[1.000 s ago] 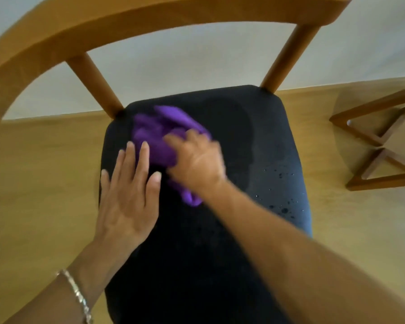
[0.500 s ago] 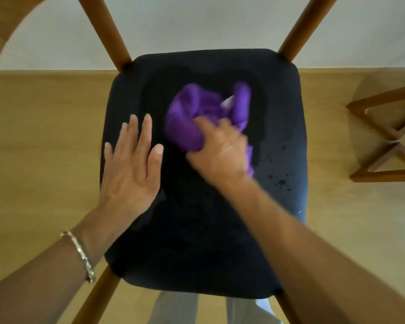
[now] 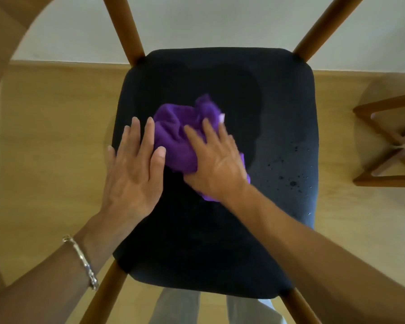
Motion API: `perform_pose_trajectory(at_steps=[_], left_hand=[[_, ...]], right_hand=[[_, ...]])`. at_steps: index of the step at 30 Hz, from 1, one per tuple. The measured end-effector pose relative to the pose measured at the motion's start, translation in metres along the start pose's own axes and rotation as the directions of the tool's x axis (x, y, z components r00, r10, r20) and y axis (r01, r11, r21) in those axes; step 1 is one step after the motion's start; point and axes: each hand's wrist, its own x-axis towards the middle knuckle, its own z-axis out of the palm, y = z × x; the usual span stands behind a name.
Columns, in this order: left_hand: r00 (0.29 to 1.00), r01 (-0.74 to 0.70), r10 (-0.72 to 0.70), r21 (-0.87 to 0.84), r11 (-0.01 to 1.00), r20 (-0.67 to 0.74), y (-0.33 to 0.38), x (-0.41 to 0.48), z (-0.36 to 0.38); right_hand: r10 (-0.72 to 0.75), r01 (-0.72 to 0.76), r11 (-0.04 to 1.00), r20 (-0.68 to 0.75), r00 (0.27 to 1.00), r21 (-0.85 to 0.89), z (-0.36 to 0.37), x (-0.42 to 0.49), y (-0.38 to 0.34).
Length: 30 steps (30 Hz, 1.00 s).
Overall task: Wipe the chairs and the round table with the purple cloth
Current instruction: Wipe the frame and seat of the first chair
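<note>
The right hand (image 3: 216, 160), fingers spread almost straight, presses down on the crumpled purple cloth (image 3: 173, 139). The left hand (image 3: 133, 169) lies flat with fingers extended on the black upholstered chair seat (image 3: 220, 235), its thumb just beside the cloth. The cloth sits slightly left of the seat's centre, its long axis running from back-left to front-right beneath the right palm and well clear of every seat edge; bare seat extends behind, in front and to the right, where dark droplet spots (image 3: 290, 180) lie near the right edge.
</note>
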Motion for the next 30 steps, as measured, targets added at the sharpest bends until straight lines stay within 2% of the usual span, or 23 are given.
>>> perform_pose_trajectory(at_steps=[3,6,7,9,11,12,14,16,17,20,22,24,26,28,30], left_hand=[[1.0,0.004,-0.004,-0.003,1.0,0.006,-0.001,0.004,-0.004],[1.0,-0.011,0.011,0.01,1.0,-0.002,-0.001,0.008,-0.009],[1.0,-0.009,0.01,0.012,1.0,-0.007,0.0,0.01,-0.01],[1.0,-0.003,0.002,-0.008,1.0,-0.01,0.001,0.013,-0.013],[1.0,-0.012,0.011,-0.041,0.999,-0.016,0.003,0.015,-0.016],[1.0,-0.023,0.022,-0.045,0.999,-0.022,0.003,0.016,-0.016],[0.999,-0.044,0.043,-0.034,0.998,-0.025,0.006,0.016,-0.015],[0.998,-0.057,0.056,-0.019,0.998,-0.013,0.012,0.012,-0.01],[0.998,-0.066,0.066,-0.01,0.998,-0.001,0.015,0.009,-0.007],[0.995,-0.093,0.093,-0.001,0.996,0.037,0.023,-0.005,0.001],[0.994,-0.094,0.095,-0.008,0.995,0.046,0.023,-0.014,0.004],[0.996,-0.076,0.077,-0.022,0.997,0.055,0.021,-0.024,0.005],[0.996,-0.071,0.072,-0.022,0.997,0.052,0.018,-0.033,0.008],[0.995,-0.075,0.075,-0.002,0.997,0.063,0.014,-0.04,0.014],[0.994,-0.065,0.063,0.022,0.998,0.091,0.009,-0.042,0.02]], right_hand=[[-0.194,0.194,0.981,0.014,0.981,-0.02,0.03,-0.042,-0.014],[-0.286,0.298,0.954,0.194,0.938,-0.035,0.043,-0.078,-0.018],[-0.312,0.324,0.946,0.202,0.928,-0.026,0.043,-0.08,-0.015],[-0.368,0.373,0.928,0.12,0.922,-0.014,0.031,-0.062,-0.004],[-0.353,0.349,0.935,-0.086,0.932,-0.056,0.01,-0.017,0.016],[-0.305,0.29,0.952,-0.203,0.931,-0.098,-0.008,0.011,0.029],[-0.124,0.095,0.989,-0.273,0.954,-0.116,-0.05,0.057,0.049],[-0.018,-0.002,0.996,-0.218,0.976,-0.09,-0.063,0.08,0.06],[-0.035,0.017,0.996,-0.212,0.977,-0.088,-0.057,0.08,0.06],[-0.23,0.217,0.973,-0.213,0.95,-0.081,-0.013,0.029,0.044],[-0.302,0.293,0.953,-0.172,0.938,-0.076,0.022,-0.029,0.038],[-0.366,0.362,0.926,-0.021,0.93,-0.112,0.043,-0.095,0.032],[-0.419,0.443,0.885,0.169,0.892,-0.143,0.053,-0.144,0.028],[-0.453,0.474,0.871,0.162,0.877,-0.129,0.049,-0.146,0.033],[-0.478,0.478,0.873,0.03,0.878,-0.092,0.032,-0.114,0.041]])
